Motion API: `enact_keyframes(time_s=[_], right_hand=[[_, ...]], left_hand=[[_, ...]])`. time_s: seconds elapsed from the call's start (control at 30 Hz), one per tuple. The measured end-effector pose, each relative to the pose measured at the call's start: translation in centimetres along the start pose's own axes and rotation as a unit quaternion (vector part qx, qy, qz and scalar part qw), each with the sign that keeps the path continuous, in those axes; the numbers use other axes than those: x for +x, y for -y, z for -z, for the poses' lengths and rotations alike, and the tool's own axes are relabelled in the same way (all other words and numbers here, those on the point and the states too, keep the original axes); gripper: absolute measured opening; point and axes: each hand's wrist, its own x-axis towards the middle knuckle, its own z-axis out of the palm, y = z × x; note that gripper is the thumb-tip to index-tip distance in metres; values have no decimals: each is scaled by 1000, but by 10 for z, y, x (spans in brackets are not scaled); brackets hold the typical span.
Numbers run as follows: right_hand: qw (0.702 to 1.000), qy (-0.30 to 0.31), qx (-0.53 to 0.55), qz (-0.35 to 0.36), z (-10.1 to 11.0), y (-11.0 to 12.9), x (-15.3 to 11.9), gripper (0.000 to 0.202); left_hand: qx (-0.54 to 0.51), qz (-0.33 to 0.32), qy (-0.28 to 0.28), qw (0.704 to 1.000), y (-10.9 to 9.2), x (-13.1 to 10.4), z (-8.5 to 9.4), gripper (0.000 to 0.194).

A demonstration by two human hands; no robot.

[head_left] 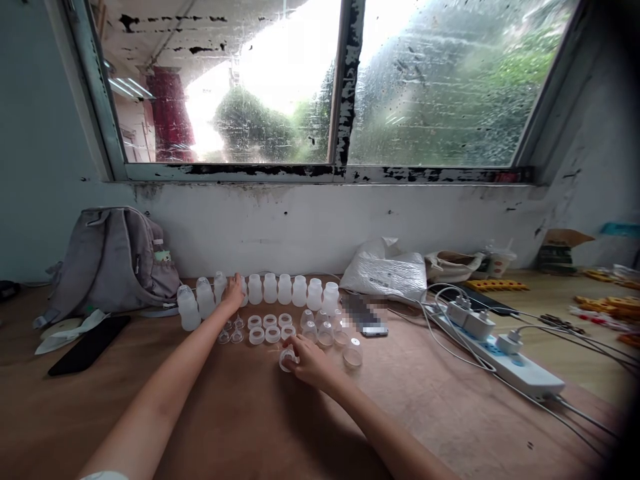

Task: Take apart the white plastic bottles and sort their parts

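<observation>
Near the back of the table stands a row of frosted baby bottles (270, 288). My left hand (233, 293) reaches into the row, its fingers closed round one bottle (244, 291). My right hand (307, 362), lower on the table, pinches a screw ring (286, 361) that seems to have a clear teat in it. Behind that hand lie several loose white rings (272, 334). Clear teats (237, 336) sit left of the rings, partly behind my left forearm. To the right are several clear domed caps (353, 353). The leftmost bottles (188, 309) appear to have tops on.
A grey backpack (113, 260) and a black flat case (90, 345) are on the left. Right of the bottles lie a phone (374, 329), a silver padded bag (387, 272) and a white power strip (530, 375) with trailing cables. A window (340, 172) is above the table.
</observation>
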Motion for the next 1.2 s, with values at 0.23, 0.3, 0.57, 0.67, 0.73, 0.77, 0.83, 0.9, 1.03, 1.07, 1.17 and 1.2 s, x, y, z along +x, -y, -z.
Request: enact_keyframes(time_s=[0.23, 0.3, 0.57, 0.67, 0.73, 0.77, 0.83, 0.9, 1.03, 1.07, 1.17, 1.2], right_hand=[[1000, 14, -15, -12, -2, 1, -1, 16], [1000, 14, -14, -9, -3, 0, -1, 15], [1000, 12, -17, 4, -6, -1, 0, 15], [1000, 14, -21, 7, -6, -1, -1, 15], [1000, 10, -12, 13, -6, 0, -2, 14], [1000, 4, -4, 18, -7, 0, -2, 14], [999, -16, 15, 30, -8, 1, -2, 14], [998, -35, 31, 45, -11, 1, -1, 14], [995, -63, 33, 64, -18, 4, 2, 14], [995, -71, 29, 68, -20, 4, 2, 14], [992, -87, 21, 85, -25, 7, 1, 14], [992, -88, 21, 91, -26, 8, 0, 14]], left_hand=[[5, -6, -2, 1000, -3, 2, 2, 58], [10, -12, -1, 1000, -5, 1, 4, 61], [14, -48, -13, 999, -7, -6, 17, 60], [6, -71, -32, 997, -10, -11, 28, 57], [-4, -97, -52, 994, -16, -22, 34, 51], [-8, -112, -61, 992, -20, -32, 36, 46], [-24, -147, -73, 986, -27, -59, 36, 35], [-77, -214, -79, 971, -32, -94, 30, 29], [-205, -326, -46, 922, -32, -159, 19, 31], [-223, -330, -40, 916, -30, -170, 19, 33], [-252, -330, -29, 909, -26, -187, 22, 41], [-256, -329, -27, 909, -26, -190, 23, 43]])
